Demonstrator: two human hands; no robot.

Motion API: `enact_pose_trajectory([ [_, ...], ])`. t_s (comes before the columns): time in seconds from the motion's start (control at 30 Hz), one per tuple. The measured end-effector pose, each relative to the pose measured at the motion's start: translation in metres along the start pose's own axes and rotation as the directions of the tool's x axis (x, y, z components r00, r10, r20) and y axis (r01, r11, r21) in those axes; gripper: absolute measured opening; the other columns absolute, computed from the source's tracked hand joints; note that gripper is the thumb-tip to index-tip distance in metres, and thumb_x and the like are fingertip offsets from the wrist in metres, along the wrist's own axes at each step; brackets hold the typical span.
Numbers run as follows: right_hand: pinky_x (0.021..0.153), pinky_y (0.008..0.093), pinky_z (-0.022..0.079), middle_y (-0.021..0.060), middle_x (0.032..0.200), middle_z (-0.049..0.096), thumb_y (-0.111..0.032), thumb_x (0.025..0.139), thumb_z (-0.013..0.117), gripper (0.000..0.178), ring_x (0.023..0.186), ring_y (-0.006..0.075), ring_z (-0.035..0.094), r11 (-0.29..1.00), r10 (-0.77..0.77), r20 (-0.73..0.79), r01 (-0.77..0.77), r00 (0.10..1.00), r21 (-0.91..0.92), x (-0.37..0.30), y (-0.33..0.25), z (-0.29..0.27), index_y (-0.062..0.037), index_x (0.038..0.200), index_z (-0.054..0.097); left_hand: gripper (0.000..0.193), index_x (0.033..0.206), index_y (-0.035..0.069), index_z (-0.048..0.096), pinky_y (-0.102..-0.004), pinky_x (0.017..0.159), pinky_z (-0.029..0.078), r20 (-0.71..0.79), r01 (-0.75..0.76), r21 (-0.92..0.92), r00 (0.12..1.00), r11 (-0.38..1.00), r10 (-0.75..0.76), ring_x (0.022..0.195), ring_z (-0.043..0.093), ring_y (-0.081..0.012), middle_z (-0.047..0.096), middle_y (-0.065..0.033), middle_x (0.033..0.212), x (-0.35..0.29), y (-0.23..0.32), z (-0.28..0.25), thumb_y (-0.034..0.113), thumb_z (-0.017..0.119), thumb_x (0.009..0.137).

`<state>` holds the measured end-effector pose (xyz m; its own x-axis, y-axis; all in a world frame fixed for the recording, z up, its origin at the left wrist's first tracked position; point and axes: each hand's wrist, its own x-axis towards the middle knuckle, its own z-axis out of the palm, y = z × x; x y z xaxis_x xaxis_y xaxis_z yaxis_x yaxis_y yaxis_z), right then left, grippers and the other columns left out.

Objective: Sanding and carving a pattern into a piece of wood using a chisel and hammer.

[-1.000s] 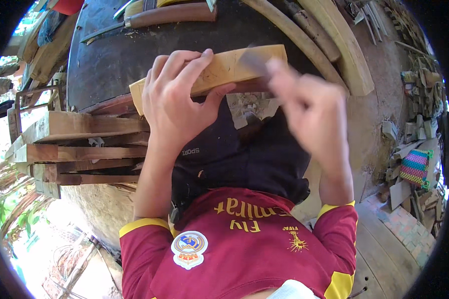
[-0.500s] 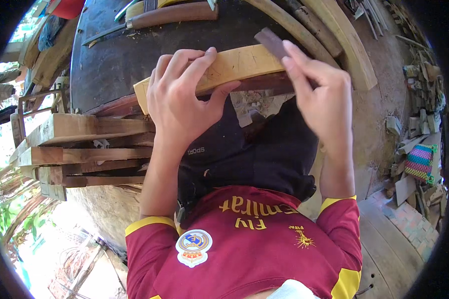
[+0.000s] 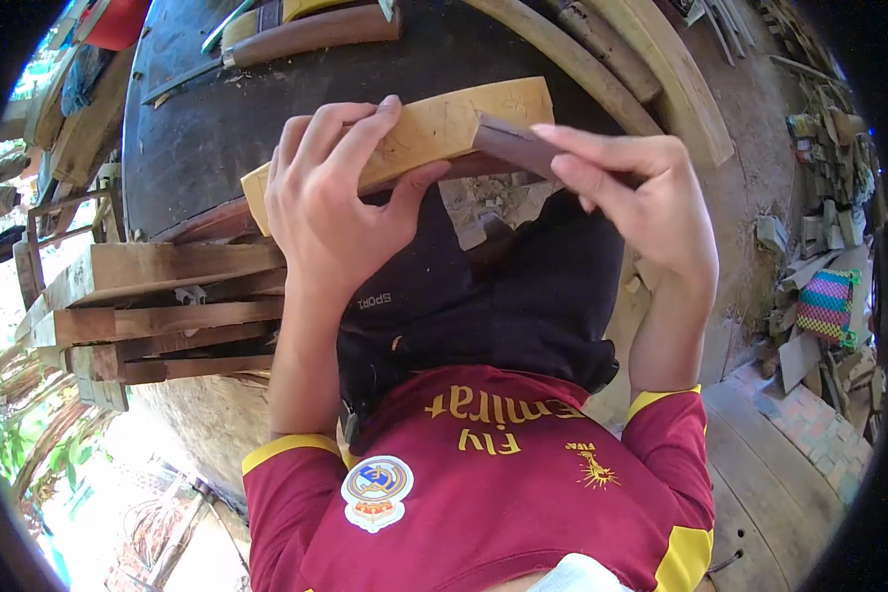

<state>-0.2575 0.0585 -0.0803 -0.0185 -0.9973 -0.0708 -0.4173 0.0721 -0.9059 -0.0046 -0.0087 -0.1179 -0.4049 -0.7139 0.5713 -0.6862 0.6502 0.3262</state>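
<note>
A curved piece of light yellow wood (image 3: 434,126), with faint marks on its face, lies across the near edge of the dark tabletop (image 3: 207,128). My left hand (image 3: 340,187) grips its left part, thumb on the near side and fingers over the top. Between the thumb and fingers of my right hand (image 3: 641,192) is a dark brown folded strip that looks like sandpaper (image 3: 513,146). The strip's end touches or overlaps the near edge of the wood, right of its middle. Behind the wood lies a chisel (image 3: 311,37) with a brown wooden handle.
Several sawn boards (image 3: 168,326) are stacked at the left beside the table. Long curved timbers (image 3: 651,59) lie at the far right. Beyond the right arm, a striped woven bag (image 3: 827,306) sits among wood scraps. A red container (image 3: 116,22) shows at the far left.
My right hand has brought the dark strip from the wood's far right edge toward me and left, to its near edge. My left hand keeps its grip; the whole view has shifted slightly.
</note>
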Motion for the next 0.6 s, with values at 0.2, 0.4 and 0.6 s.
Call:
enact_pose_trajectory([
  [0.2, 0.066, 0.0239, 0.053, 0.0082, 0.105, 0.078, -0.016, 0.095, 0.073, 0.025, 0.071, 0.0050, 0.062, 0.998, -0.055, 0.009, 0.056, 0.998, -0.012, -0.005, 0.006, -0.006, -0.0058, 0.117, 0.075, 0.055, 0.108, 0.011, 0.078, -0.0374, 0.081, 0.051, 0.164, -0.099, -0.227, 0.977, 0.969, 0.138, 0.092, 0.065, -0.0252, 0.071, -0.0026, 0.102, 0.009, -0.017, -0.012, 0.025, 0.092, 0.056],
  [0.4, 0.064, 0.0229, 0.052, 0.0054, 0.097, 0.078, -0.013, 0.093, 0.073, 0.024, 0.070, 0.0062, 0.062, 0.998, 0.013, 0.106, -0.020, 0.994, 0.065, -0.016, 0.013, -0.012, -0.0069, 0.117, 0.076, 0.057, 0.104, 0.013, 0.079, -0.0366, 0.081, 0.051, 0.277, -0.167, -0.336, 0.923, 0.927, 0.267, 0.093, 0.065, -0.0240, 0.073, -0.0006, 0.100, 0.019, -0.028, -0.022, 0.026, 0.093, 0.050],
  [0.6, 0.058, 0.0232, 0.047, 0.0047, 0.082, 0.075, -0.003, 0.089, 0.074, 0.027, 0.063, 0.0068, 0.059, 0.986, -0.164, 0.213, 0.155, 0.963, 0.058, -0.029, 0.013, -0.019, -0.0051, 0.116, 0.076, 0.056, 0.101, 0.014, 0.079, -0.0357, 0.079, 0.052, 0.241, -0.170, -0.315, 0.937, 0.934, 0.252, 0.091, 0.065, -0.0231, 0.073, 0.0004, 0.098, 0.018, -0.025, -0.019, 0.027, 0.093, 0.048],
])
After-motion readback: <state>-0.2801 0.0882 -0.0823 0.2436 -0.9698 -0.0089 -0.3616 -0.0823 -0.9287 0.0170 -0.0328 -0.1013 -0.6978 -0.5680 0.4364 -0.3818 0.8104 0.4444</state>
